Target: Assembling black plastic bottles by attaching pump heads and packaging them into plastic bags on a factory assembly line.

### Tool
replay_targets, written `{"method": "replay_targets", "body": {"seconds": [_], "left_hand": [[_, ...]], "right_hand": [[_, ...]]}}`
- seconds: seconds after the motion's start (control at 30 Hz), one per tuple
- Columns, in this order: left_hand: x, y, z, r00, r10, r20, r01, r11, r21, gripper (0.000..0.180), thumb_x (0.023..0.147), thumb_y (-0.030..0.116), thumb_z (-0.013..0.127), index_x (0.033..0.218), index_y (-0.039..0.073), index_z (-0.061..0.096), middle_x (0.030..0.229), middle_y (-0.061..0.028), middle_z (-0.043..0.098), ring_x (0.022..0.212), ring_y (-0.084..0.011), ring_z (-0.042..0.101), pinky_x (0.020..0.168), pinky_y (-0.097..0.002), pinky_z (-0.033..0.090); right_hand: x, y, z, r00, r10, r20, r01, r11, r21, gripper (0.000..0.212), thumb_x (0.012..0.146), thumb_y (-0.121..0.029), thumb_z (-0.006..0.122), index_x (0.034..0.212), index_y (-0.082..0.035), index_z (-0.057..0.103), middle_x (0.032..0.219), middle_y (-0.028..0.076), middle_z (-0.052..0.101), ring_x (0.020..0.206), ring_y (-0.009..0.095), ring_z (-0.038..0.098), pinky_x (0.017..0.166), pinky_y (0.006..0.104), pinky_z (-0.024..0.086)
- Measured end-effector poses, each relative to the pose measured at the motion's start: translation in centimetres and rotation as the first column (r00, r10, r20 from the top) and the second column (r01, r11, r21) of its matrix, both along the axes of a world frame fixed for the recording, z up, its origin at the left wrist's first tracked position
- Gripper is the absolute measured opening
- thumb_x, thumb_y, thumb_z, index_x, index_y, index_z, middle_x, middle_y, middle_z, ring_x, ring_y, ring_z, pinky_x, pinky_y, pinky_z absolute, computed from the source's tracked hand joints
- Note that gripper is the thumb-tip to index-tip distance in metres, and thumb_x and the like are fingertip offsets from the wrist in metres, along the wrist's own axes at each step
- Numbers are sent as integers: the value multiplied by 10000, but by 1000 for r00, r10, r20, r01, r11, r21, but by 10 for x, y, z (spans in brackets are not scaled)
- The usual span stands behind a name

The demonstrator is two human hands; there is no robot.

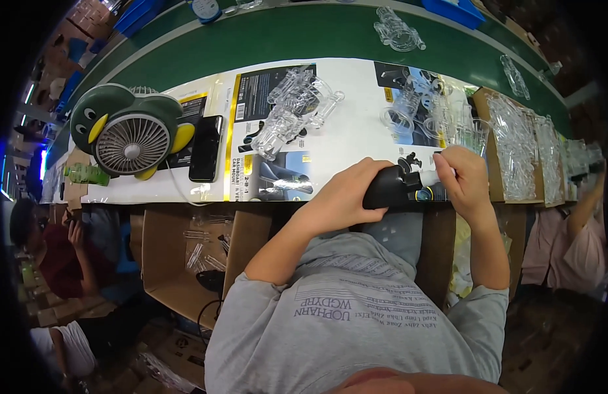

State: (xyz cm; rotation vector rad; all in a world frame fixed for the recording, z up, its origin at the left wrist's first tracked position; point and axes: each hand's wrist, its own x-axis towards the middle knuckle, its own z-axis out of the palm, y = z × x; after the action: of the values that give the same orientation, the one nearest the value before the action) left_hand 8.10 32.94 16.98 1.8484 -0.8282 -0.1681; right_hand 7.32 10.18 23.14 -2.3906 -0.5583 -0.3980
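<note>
My left hand is closed round a black rounded plastic device at the table's near edge. Small black fittings stick out at its right end. Close to that end is my right hand, its fingers curled with the thumb raised; something pale shows beside them, but I cannot make out what they hold. Beyond my hands lie a pile of clear plastic parts in the middle and a second group of clear parts to the right.
On the left stand a penguin-shaped fan and a black phone. Cardboard boxes of clear parts stand at the right. An open carton sits below the table edge. Beyond runs a green belt. Other people work at both sides.
</note>
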Motion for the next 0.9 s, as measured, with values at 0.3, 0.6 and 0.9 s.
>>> {"method": "replay_targets", "body": {"seconds": [0.3, 0.6, 0.9], "left_hand": [[5, 9, -5, 992, 123, -37, -122, 992, 17, 625, 647, 84, 721, 1211, 24, 458, 1066, -160, 536, 1002, -324, 555, 861, -353, 443], [6, 10, -8, 991, 114, -66, -117, 992, -42, 616, 634, 79, 730, 1188, 18, 467, 1059, -140, 534, 972, -288, 562, 851, -343, 448], [4, 10, -12, 991, 113, -70, -116, 993, -31, 610, 632, 72, 729, 1182, 21, 469, 1045, -141, 534, 960, -286, 564, 842, -340, 450]], "right_hand": [[2, 4, 19, 997, -64, -46, 58, 991, -124, 224, 813, -208, 666, 865, -19, 558, 801, 95, 555, 674, 228, 525, 605, 298, 422], [10, -6, 14, 888, 180, -424, 23, 902, 431, 227, 871, -226, 636, 974, -32, 576, 863, 1, 576, 725, 65, 512, 639, 210, 413], [12, -15, 11, 812, 279, -512, 125, 774, 621, 230, 897, -268, 598, 985, -57, 576, 869, -20, 576, 738, 36, 510, 655, 183, 417]]}}
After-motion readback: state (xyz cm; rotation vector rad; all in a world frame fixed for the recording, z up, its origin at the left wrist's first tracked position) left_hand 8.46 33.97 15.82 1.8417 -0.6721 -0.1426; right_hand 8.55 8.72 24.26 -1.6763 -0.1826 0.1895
